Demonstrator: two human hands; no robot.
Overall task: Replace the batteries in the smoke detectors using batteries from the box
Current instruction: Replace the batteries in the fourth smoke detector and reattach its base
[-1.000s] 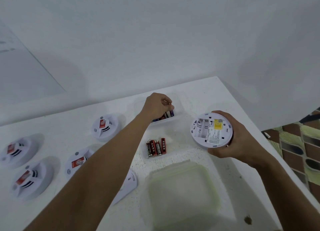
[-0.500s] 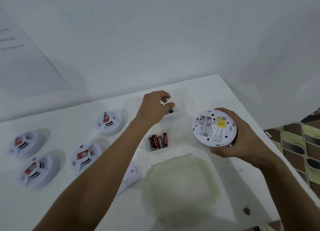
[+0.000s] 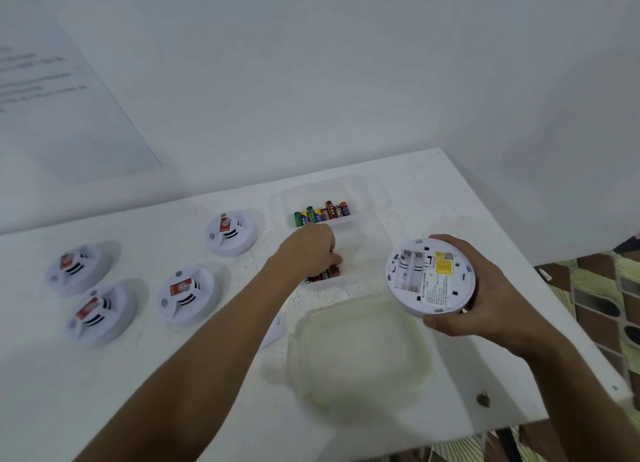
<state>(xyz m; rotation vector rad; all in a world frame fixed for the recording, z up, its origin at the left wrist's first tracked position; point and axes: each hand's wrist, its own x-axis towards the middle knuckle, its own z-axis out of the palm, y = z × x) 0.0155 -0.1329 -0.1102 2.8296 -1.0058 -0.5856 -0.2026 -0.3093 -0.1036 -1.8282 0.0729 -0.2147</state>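
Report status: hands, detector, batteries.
Left hand down on red batteries in near compartment. Right hand grips open detector, battery bay empty. Nothing in the way.

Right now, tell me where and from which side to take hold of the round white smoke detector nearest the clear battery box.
Grip the round white smoke detector by its outer rim, coming from above with fingers spread across opposite sides. It lies flat, face up, on the white table, with clear space around it, so the smooth circular edge looks the surest hold.

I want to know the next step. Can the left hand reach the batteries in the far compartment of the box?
Probably yes: the box is open, those batteries lie uncovered just beyond the left hand, and nothing stands between them.
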